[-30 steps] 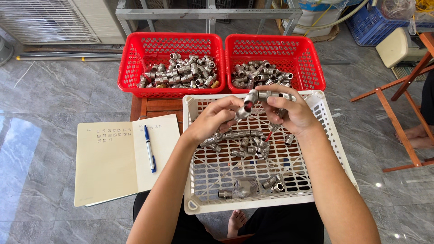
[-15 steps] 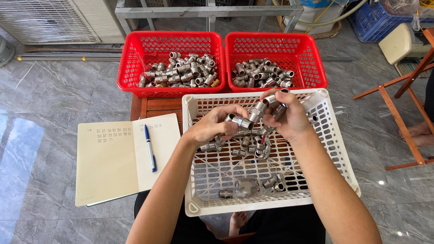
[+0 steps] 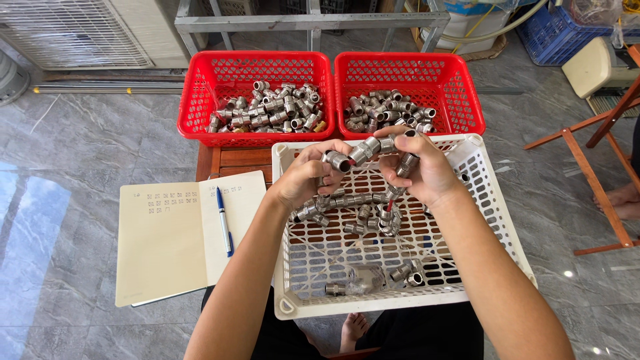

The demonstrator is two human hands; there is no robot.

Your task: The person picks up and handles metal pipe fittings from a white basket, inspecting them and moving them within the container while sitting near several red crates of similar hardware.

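Note:
Over the white plastic crate [image 3: 490, 200] on my lap, both hands hold silver metal pipe fittings. My left hand [image 3: 303, 179] grips one fitting [image 3: 337, 161] with its open end facing up. My right hand [image 3: 420, 170] holds a longer fitting [image 3: 370, 149] between thumb and fingers, and a further fitting [image 3: 407, 163] shows in its palm. The two front pieces almost touch end to end. Several more fittings [image 3: 360, 210] lie on the crate floor under my hands.
Two red baskets, left [image 3: 200, 100] and right [image 3: 467, 93], stand behind the crate, each holding several fittings. An open notebook [image 3: 167, 233] with a blue pen [image 3: 223, 220] lies to my left. Wooden frame legs [image 3: 587, 180] and another person's foot [image 3: 623, 200] are at right.
Both hands have risen slightly and moved closer together. The left fitting has turned upward, and the right hand's fitting now lies more level beside it.

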